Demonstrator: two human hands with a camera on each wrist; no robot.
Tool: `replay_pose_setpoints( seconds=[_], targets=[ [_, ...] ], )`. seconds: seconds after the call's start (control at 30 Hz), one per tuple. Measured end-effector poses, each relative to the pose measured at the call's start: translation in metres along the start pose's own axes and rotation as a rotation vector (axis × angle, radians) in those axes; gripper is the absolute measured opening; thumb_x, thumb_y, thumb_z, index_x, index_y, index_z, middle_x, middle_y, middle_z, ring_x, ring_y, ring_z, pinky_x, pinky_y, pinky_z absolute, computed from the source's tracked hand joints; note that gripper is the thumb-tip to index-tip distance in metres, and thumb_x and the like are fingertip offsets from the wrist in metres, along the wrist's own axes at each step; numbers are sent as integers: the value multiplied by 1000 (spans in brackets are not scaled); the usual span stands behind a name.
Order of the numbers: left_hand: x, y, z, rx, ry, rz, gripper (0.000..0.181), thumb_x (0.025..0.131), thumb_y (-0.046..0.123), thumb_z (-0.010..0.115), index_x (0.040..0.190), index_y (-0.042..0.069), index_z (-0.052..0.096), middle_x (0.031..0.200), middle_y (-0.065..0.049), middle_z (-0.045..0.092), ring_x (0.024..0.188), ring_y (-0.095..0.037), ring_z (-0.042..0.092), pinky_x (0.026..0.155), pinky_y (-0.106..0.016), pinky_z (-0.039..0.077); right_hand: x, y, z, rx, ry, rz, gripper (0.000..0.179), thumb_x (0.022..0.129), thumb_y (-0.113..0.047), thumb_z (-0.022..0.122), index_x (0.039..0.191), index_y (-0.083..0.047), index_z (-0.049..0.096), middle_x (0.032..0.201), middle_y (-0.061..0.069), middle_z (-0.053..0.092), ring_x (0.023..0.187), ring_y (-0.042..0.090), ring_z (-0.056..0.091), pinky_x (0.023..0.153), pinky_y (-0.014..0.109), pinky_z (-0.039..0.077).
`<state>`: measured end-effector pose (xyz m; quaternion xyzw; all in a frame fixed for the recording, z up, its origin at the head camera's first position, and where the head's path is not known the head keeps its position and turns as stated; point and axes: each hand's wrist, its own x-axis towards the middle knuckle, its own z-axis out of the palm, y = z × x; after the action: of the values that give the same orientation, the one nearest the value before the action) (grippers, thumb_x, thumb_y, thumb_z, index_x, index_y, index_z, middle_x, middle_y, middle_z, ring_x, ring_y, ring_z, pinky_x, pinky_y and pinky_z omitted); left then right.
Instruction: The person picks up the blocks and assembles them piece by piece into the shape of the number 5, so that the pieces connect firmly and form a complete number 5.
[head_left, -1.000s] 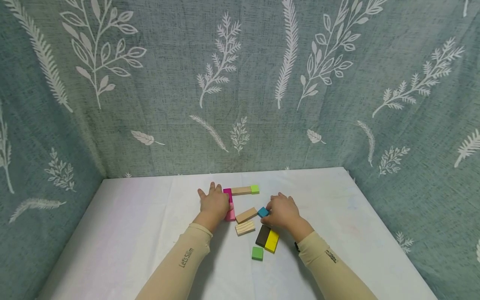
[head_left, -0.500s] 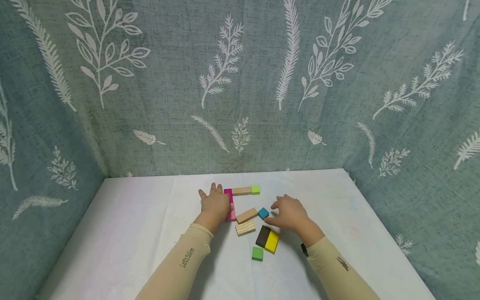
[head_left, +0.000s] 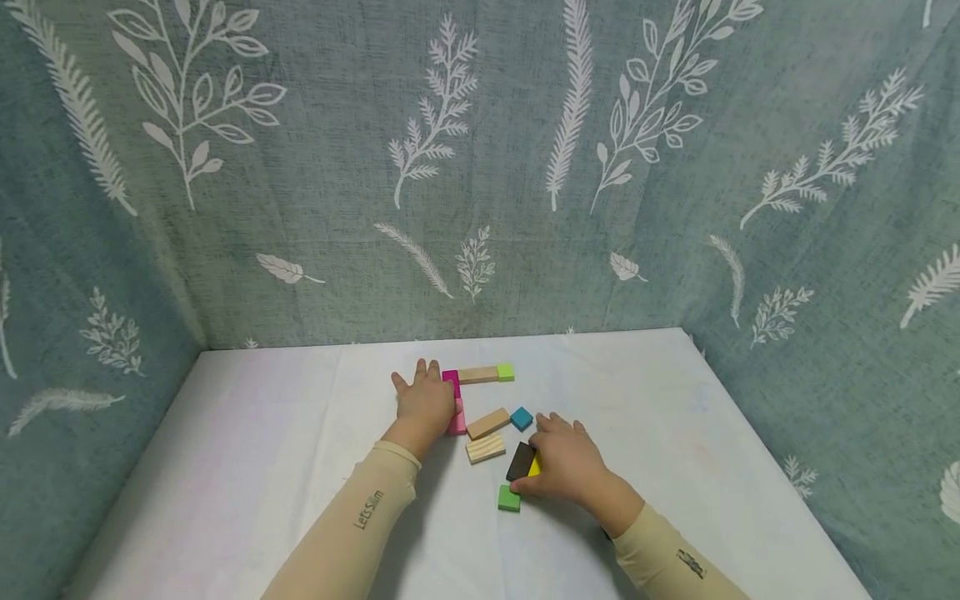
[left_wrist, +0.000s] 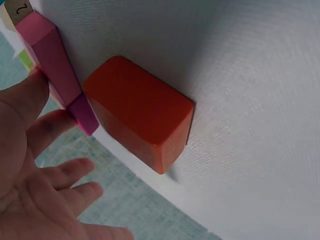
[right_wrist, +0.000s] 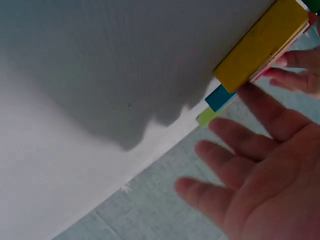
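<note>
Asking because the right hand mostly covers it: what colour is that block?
The block is yellow, clearest in the right wrist view.

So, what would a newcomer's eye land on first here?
Probably the two hands mid-table in the head view: the left hand at the pink blocks, the right hand over the yellow block. Next, perhaps, the large orange-red block mid-frame in the left wrist view, then the leaf-print curtain behind the white tabletop.

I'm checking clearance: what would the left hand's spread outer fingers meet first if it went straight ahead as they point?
Probably the leafy curtain at the back: the way there looks free over the white cloth, though depth beyond the left hand is hard to judge.
</note>
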<state>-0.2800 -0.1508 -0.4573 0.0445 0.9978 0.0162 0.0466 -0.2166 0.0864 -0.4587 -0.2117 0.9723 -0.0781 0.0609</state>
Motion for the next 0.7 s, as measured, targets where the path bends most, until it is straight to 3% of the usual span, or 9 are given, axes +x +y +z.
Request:
replay_pose_setpoints(
  seconds=[0.27, 0.43, 0.53, 0.63, 0.7],
  targets=[
    [-3, 0, -2, -6, -6, -10, 49, 97, 43, 64, 130, 8, 69, 157, -21, 41, 152, -41, 27, 113, -77, 23, -1, 7, 2, 54, -78, -81, 51, 76, -45, 85, 112, -10, 76, 148, 16, 55, 141, 41, 47, 112, 66, 37],
    [-3, -1, -1, 1, -9, -8, 50, 97, 45, 63, 132, 9, 67, 158, -20, 40, 152, -41, 27, 113, -76, 22, -11, 18, -3, 95, -124, -131, 26, 79, -24, 82, 102, -13, 78, 148, 17, 55, 141, 42, 46, 113, 66, 36],
    [-2, 0, 0, 4, -4, 0, 50, 97, 45, 62, 131, 9, 67, 158, -20, 41, 152, -41, 27, 113, -77, 23, -18, 28, -5, 86, -115, -101, 36, 75, -24, 84, 109, -13, 76, 148, 16, 55, 141, 40, 47, 113, 65, 36],
    [-2, 0, 0, 11, 4, 7, 50, 98, 45, 61, 131, 8, 67, 157, -21, 41, 152, -42, 28, 112, -77, 23, -24, 36, -6, 21, -61, -5, 66, 67, -41, 92, 122, -10, 71, 146, 16, 57, 137, 39, 52, 110, 67, 38],
    [-1, -1, 1, 14, 5, 8, 49, 99, 44, 61, 131, 8, 67, 158, -21, 40, 152, -41, 28, 113, -77, 23, -27, 39, -6, -35, -24, 57, 78, 62, -52, 93, 122, -8, 70, 142, 17, 59, 132, 38, 55, 107, 68, 40]
  ],
)
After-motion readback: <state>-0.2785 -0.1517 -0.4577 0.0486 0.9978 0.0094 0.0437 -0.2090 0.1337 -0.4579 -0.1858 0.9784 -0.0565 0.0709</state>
